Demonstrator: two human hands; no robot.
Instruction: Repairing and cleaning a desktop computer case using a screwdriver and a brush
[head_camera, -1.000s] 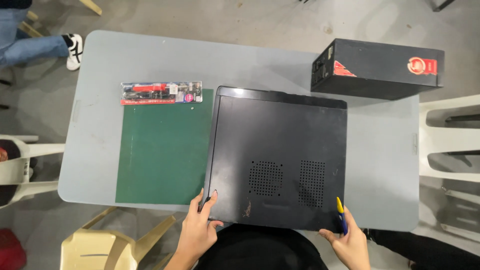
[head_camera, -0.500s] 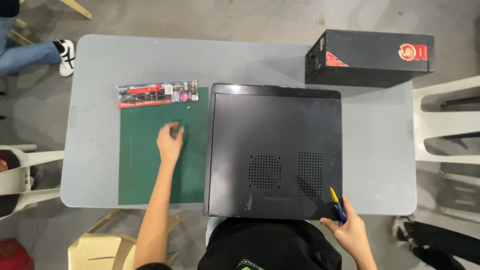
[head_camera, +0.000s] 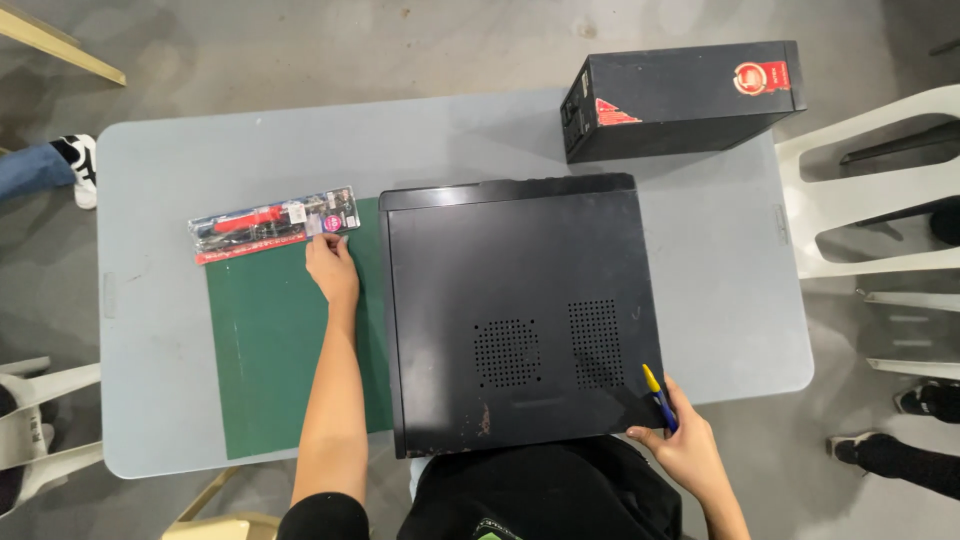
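My left hand (head_camera: 332, 270) is out at ten o'clock, fingertips touching the near edge of the blister-packed tool (head_camera: 273, 224), not closed around it; the pack lies across the far end of the green mat (head_camera: 270, 370). My right hand (head_camera: 685, 450), at five o'clock, pinches a yellow-and-blue screwdriver (head_camera: 658, 396) against the black computer case (head_camera: 515, 310) corner.

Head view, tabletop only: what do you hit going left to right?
Tool blister pack → green cutting mat → left hand touching the pack's right end → black computer case lying flat → right hand holding a yellow-and-blue screwdriver at the case's near right corner → black box at the far right.
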